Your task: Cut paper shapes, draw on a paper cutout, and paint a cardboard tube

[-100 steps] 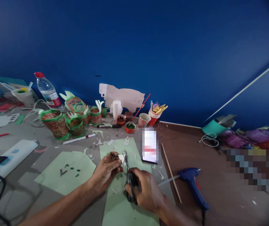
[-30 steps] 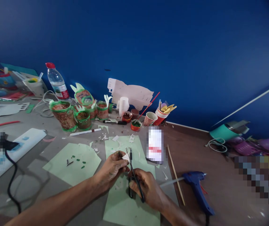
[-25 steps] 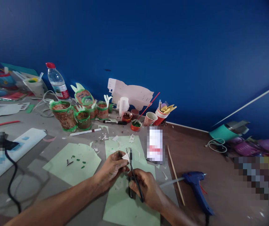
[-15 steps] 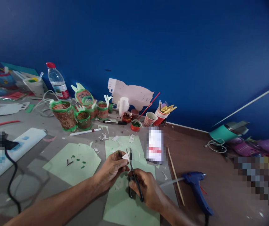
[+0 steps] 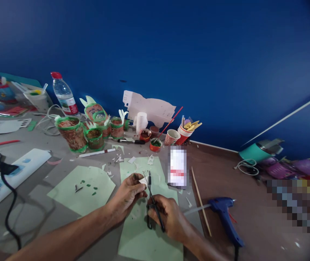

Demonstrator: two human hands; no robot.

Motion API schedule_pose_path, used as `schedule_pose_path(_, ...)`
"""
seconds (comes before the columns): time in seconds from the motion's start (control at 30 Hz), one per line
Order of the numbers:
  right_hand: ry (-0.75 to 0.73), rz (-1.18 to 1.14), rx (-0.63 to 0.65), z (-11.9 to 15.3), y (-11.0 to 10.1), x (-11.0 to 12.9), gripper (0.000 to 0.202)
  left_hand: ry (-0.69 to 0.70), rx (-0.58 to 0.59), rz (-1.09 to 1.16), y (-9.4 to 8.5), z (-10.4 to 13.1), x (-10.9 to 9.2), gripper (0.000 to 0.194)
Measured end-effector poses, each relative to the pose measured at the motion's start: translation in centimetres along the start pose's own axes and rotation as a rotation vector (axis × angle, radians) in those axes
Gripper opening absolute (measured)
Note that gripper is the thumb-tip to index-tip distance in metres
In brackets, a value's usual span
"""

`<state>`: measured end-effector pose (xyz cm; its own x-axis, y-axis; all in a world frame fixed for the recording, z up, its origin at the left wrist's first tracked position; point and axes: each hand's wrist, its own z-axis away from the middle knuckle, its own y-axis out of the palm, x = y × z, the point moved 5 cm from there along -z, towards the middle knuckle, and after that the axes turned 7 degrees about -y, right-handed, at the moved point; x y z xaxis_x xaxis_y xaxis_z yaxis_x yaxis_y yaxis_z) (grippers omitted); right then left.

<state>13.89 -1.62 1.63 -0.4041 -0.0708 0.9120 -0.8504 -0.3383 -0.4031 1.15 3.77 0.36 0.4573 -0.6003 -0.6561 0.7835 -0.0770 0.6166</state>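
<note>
A small piece of white paper (image 5: 143,181) is pinched between the thumb and fingers of my left hand (image 5: 132,190). My right hand (image 5: 168,215) grips black-handled scissors (image 5: 156,208), its fingers around the handles. The scissor blades point away from me and lie right beside the white piece; whether they touch it I cannot tell. Both hands are above a pale green sheet of paper (image 5: 155,243). A second green sheet (image 5: 70,192) to the left bears several small dark green spots and a couple of dark slivers.
Brown-and-green painted pots (image 5: 75,139) and a water bottle (image 5: 65,96) stand along the back. Paint cups (image 5: 155,144) and a red cup of sticks (image 5: 183,136) are behind my hands. A phone (image 5: 178,165), a wooden stick (image 5: 201,201) and a blue glue gun (image 5: 225,215) lie rightward.
The whole view has shifted slightly, so things sit a little further left. My hands keep nearly the same pose with the paper piece and the scissors.
</note>
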Motion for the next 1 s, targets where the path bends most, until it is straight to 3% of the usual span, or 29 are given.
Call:
schedule_pose_path(0.23,0.011,0.052,-0.008,-0.1,-0.3,0.3,0.012,0.003,-0.048,-0.093,0.3,0.3,-0.6,0.042)
schedule_pose_path(0.47,0.000,0.098,-0.011,-0.1,-0.9,1.0,0.010,0.090,-0.076,-0.284,-0.2,-0.4,-0.9,0.039)
schedule_pose_path(0.6,-0.013,0.080,-0.024,-0.1,-0.8,0.7,0.008,0.087,-0.084,-0.230,-0.3,-0.5,-0.9,0.044)
schedule_pose_path(0.7,-0.019,0.041,-0.036,-0.1,-0.7,0.4,0.010,0.070,-0.017,-0.129,-0.1,-0.5,-0.6,0.042)
schedule_pose_path(0.83,-0.026,0.007,-0.053,-0.1,-0.6,0.2,0.014,0.018,0.109,-0.066,0.2,-0.3,-0.1,0.023)
schedule_pose_path(1.0,-0.045,-0.012,-0.057,0.0,-0.4,0.2,0.016,-0.010,0.134,-0.120,0.2,-0.3,0.2,0.024)
